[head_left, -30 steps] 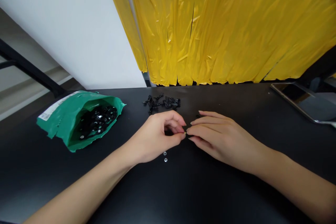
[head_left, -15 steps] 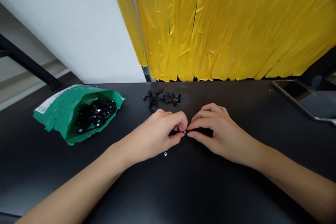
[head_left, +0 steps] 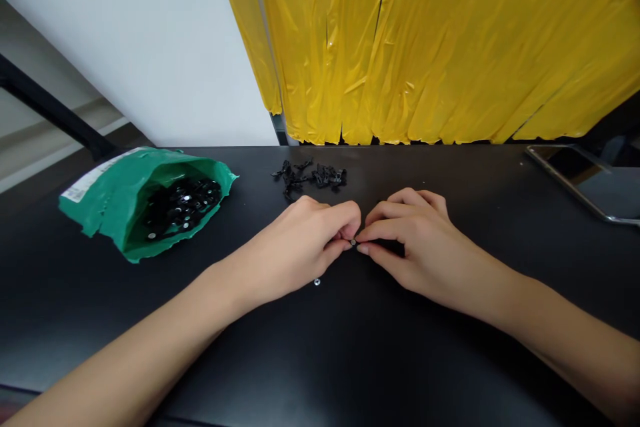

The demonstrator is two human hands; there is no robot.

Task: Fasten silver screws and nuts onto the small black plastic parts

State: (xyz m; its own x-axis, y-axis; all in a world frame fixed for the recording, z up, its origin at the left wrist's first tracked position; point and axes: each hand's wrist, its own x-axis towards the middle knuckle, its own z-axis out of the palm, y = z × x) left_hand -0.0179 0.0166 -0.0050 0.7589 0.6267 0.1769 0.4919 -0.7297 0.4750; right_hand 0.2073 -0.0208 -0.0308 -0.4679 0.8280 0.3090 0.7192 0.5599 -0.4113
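My left hand (head_left: 320, 237) is closed in a pinch on a small part with a round metallic face (head_left: 353, 242). My right hand (head_left: 413, 237) meets it from the other side, thumb and forefinger closed at the same part; most of the part is hidden by fingertips. Below my left hand a small silver ring-shaped piece (head_left: 317, 281) lies on the black table (head_left: 320, 360). Beyond my left hand is a loose pile of small black plastic pieces (head_left: 327, 176). An opened green bag (head_left: 113, 200) on the left holds many black pieces and some shiny discs.
A phone or tablet-like device (head_left: 585, 183) lies at the right rear of the table. Yellow plastic sheeting (head_left: 425, 47) hangs behind the table, beside a white panel (head_left: 165, 47). A black bar (head_left: 55, 110) slants down at the far left.
The whole view has shifted slightly, so the table things appear a little higher. Both hands keep their pinch at the small part, with only slight finger movement.
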